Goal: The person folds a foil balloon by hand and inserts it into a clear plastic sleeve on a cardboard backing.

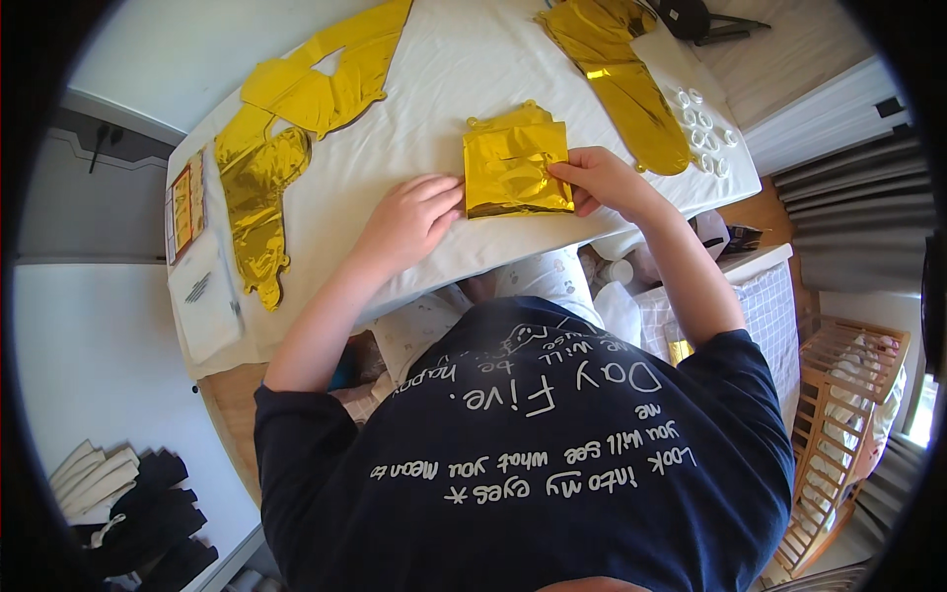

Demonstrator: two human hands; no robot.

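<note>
A gold foil balloon (515, 163), folded flat into a rough square, lies in front of me near the table's front edge. A small tab sticks out from its far side. My right hand (614, 185) grips its right edge, the thumb on top and the other fingers partly hidden beneath. At the left edge, my left hand (419, 215) rests on the table with its fingers stretched out, the fingertips touching the foil.
Flat gold foil balloons lie at the left (261, 187) and far right (631, 99) of the white-covered table (375, 148). White rolls of tape or ribbon (702, 133) sit at the right edge. A printed packet (185, 202) and a clear plastic bag (205, 306) lie far left.
</note>
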